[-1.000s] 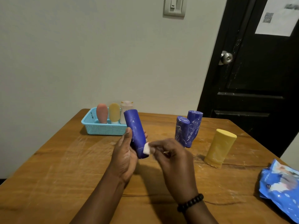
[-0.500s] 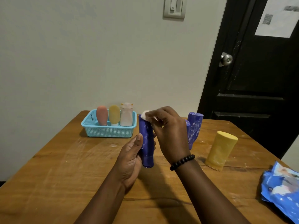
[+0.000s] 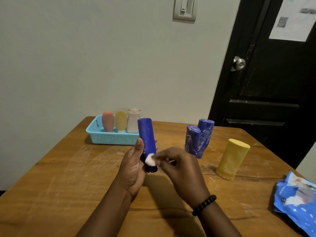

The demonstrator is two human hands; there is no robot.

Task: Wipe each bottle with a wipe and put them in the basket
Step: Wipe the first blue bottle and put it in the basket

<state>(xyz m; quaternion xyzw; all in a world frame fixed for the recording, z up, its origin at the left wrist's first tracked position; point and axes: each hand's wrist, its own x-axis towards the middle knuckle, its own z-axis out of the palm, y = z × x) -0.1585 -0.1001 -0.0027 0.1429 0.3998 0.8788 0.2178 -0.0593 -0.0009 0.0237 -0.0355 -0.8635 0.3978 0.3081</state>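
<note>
My left hand [image 3: 131, 170] grips a blue bottle [image 3: 146, 135] above the table, its top leaning slightly to the left. My right hand [image 3: 181, 170] pinches a small white wipe [image 3: 150, 160] against the bottle's lower part. Two streaked blue bottles [image 3: 199, 137] stand together at mid-right, and a yellow bottle [image 3: 231, 159] stands right of them. At the back left, the light blue basket [image 3: 109, 138] holds a pink bottle [image 3: 108, 121], a small yellow bottle [image 3: 121, 121] and a white bottle [image 3: 133, 120].
A blue pack of wipes [image 3: 297, 202] lies at the table's right edge. The wooden table [image 3: 59, 177] shows white smears. A black door [image 3: 273, 79] with a knob stands behind on the right, and a wall is close behind the basket.
My right hand has slid the wipe from the bottle's top down to its lower part. The bottle has tipped back to lean left in my left hand.
</note>
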